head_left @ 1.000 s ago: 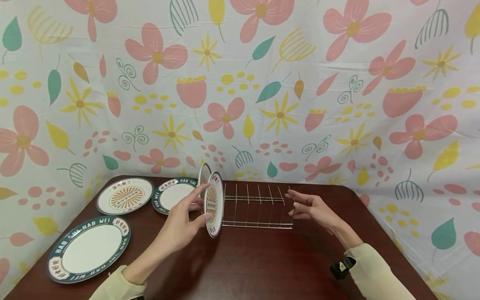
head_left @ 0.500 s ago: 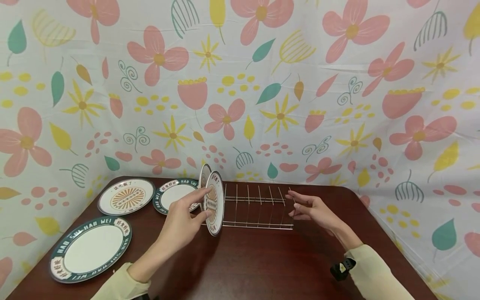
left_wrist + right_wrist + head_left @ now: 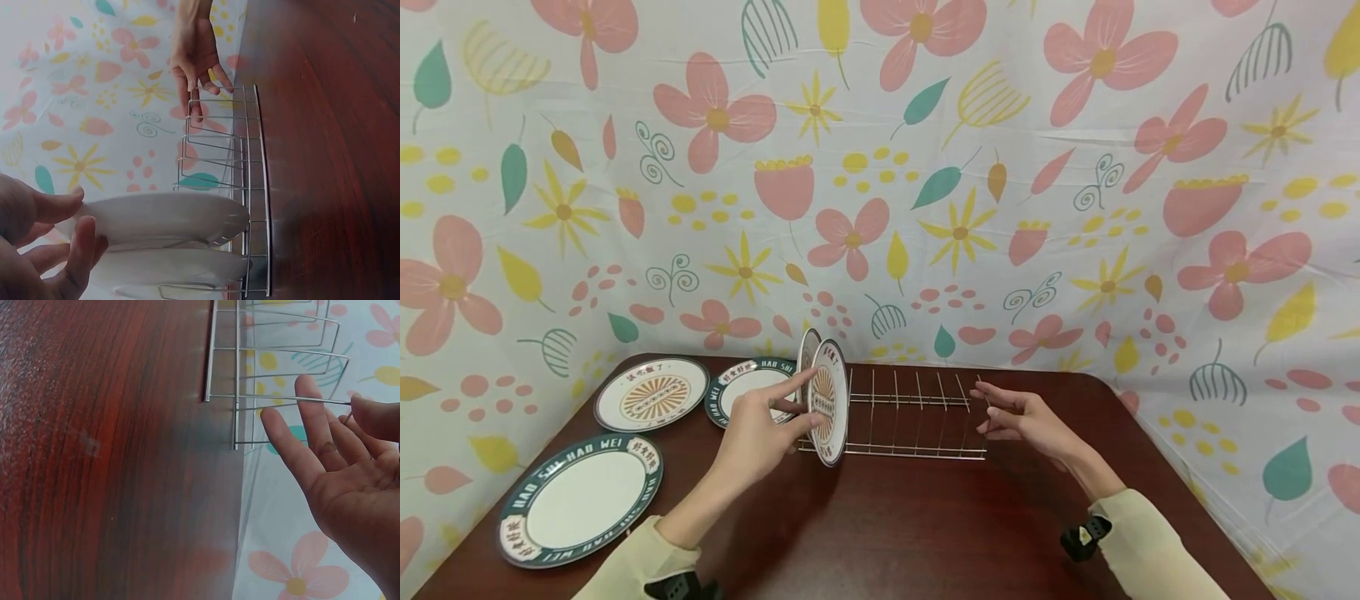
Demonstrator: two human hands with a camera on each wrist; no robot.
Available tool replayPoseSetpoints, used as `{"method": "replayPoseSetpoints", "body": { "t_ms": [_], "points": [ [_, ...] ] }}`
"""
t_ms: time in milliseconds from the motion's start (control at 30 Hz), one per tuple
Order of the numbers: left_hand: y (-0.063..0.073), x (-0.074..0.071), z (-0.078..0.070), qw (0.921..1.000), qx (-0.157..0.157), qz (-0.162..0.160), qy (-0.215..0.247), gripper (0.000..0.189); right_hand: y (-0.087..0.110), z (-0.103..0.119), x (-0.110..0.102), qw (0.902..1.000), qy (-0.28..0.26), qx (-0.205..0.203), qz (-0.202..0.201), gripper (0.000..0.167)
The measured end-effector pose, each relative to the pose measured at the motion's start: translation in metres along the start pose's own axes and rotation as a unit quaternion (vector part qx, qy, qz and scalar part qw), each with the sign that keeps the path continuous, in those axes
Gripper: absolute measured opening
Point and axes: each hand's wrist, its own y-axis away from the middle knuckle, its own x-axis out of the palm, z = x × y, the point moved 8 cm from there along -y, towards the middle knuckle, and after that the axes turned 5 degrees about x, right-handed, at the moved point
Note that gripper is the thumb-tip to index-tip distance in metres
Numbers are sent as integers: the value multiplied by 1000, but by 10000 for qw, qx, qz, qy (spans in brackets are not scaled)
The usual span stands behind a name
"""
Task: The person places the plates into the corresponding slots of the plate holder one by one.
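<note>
Head: wire rack (image 3: 917, 456) holds two plates (image 3: 830, 402).

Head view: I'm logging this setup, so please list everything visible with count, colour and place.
Table: one, red-brown, lower half
Floral cloth: one, white with coloured flowers, behind table
Wire rack: one, silver, back centre
Held plate: one, white with orange sunburst, upright, rack's left end
Second upright plate: one, white, left of that
Flat sunburst plate: one, white and orange, back left
Far green-rimmed plate: one, white-centred, flat, left of rack
Near green-rimmed plate: one, white-centred, flat, front left
Sleeves: two, cream, forearms
Wrist devices: two, black, wrists
Left hand: one, pinching held plate
Right hand: one, pinching rack's right end
</note>
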Motion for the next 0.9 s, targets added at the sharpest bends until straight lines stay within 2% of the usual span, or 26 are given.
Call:
{"method": "replayPoseSetpoints", "body": {
  "t_ms": [367,700,900],
  "points": [
    [-10,3,1,9997,138,-170,-116,55,-2,-3,-1,10000,13,-34,-3,61],
    [-11,7,0,9990,350,-197,-198,55,-1,0,-1,9999,-23,-104,45,61],
    [-12,9,3,9985,341,-222,-369,54,-2,-3,-1,10000,-29,-67,50,60]
  ]
}}
